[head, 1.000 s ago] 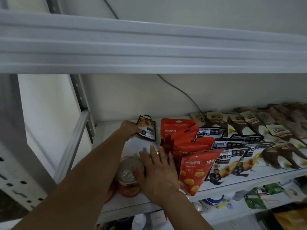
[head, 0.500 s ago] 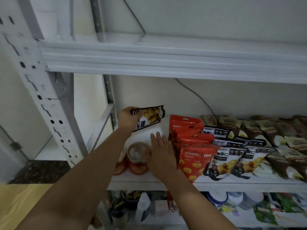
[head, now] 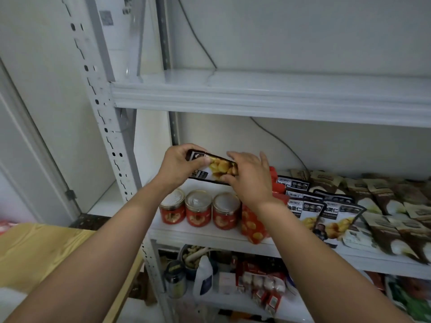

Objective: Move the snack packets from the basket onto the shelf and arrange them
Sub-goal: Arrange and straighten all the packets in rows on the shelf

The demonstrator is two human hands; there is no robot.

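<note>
The chestnut packet (head: 215,169) is pinched at both ends by left hand (head: 179,169) and right hand (head: 249,180), twelve o'clock of the red jars (head: 199,209).

Held packet (head: 214,170) up over the jars (head: 199,207), mid shelf (head: 205,237)
Gripped at its 9 o'clock end by left hand (head: 179,166), at its 3 o'clock end by right hand (head: 249,180). Jars side by side at 6 o'clock under it, near the front edge; packet rows (head: 326,210) lying at their 3 o'clock, table (head: 42,248) off at 8 o'clock.
</note>
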